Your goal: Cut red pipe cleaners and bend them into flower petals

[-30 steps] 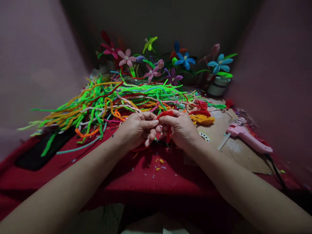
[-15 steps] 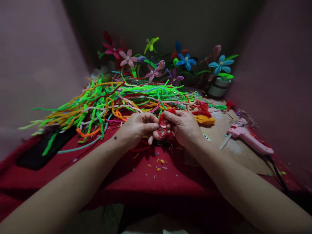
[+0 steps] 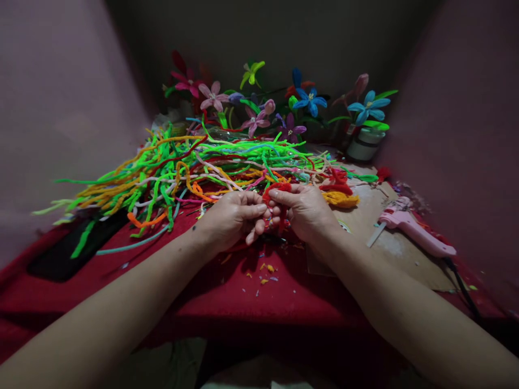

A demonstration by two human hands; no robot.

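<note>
My left hand (image 3: 233,216) and my right hand (image 3: 306,210) meet at the middle of the red cloth (image 3: 227,292). Both are closed in a pinch on a bent red pipe cleaner (image 3: 277,189) held between them, its loop sticking up above the fingertips. Just behind the hands lies a big heap of pipe cleaners (image 3: 182,167), mostly neon green, orange and yellow. Small coloured snippets (image 3: 263,270) lie on the cloth under my wrists.
Finished pipe-cleaner flowers (image 3: 284,105) stand along the back wall, some in a white pot (image 3: 363,143). A pink glue gun (image 3: 411,229) rests on a cardboard sheet (image 3: 385,254) at the right. Red and yellow folded pieces (image 3: 338,192) lie beside my right hand. A black object (image 3: 60,254) sits left.
The hands have stayed in place, working the red pipe cleaner; its loop has shifted slightly between the fingertips. Nothing else has moved.
</note>
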